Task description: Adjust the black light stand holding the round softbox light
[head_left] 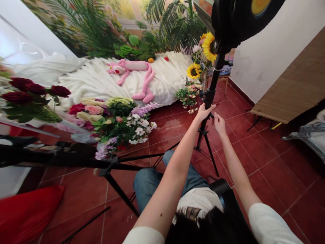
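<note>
A black light stand (214,79) rises in front of me, with a large black lamp head (236,23) at its top. My left hand (205,111) is wrapped round the pole at a joint below the middle clamp. Just to the right, my right hand (218,122) is closed, its thumb and fingers at a small black knob (211,116) on the pole. Its fingertips partly hide what they pinch. The stand's tripod legs (210,152) are spread on the red tiled floor.
Another black tripod (111,164) crosses the left side. A pink plush toy (137,66) lies on a white fur cover (88,79). Flowers (122,122), red roses (35,91) and sunflowers (194,71) stand around. A brown board (291,81) leans at the right; a red bag (27,210) lies lower left.
</note>
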The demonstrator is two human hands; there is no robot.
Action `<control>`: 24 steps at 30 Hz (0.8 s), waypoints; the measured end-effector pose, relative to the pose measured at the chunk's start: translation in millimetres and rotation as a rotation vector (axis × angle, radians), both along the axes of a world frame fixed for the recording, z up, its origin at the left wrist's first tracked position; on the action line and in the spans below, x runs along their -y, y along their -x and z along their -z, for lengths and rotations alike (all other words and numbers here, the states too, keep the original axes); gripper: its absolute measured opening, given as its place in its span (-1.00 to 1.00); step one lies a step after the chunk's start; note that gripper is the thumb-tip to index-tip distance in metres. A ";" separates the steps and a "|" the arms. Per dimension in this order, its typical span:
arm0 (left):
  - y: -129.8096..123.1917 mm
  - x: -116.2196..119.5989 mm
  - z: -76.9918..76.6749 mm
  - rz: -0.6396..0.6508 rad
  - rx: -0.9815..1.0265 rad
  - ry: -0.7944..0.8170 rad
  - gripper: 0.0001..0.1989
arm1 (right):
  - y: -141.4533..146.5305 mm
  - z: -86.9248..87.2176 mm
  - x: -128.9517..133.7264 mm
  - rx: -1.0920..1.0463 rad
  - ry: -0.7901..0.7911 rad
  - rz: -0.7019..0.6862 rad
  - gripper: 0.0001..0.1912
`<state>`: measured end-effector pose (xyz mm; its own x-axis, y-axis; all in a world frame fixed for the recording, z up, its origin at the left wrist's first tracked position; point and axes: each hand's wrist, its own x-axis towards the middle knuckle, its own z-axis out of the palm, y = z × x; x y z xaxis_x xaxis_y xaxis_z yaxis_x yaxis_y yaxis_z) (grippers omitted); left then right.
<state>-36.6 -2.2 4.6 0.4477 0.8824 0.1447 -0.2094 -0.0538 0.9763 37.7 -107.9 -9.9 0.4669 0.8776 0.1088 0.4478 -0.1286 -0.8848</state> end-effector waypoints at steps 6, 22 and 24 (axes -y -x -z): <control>-1.9 -0.5 1.1 -0.020 0.024 -0.019 -0.59 | -8.1 -28.2 10.5 0.607 0.111 -0.056 -0.49; 1.7 -3.4 3.3 0.013 -0.025 -0.092 -0.58 | -21.5 -7.0 -16.9 0.473 0.047 -0.167 -0.25; 1.2 -0.9 7.3 -0.014 -0.019 -0.140 -0.62 | -22.4 -1.7 -17.5 0.335 -0.050 -0.197 -0.22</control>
<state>-37.8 -1.3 -2.7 0.4390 0.8605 0.2584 -0.1890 -0.1927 0.9629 60.1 -90.4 -8.2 0.2211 0.9368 0.2712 0.7248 0.0282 -0.6884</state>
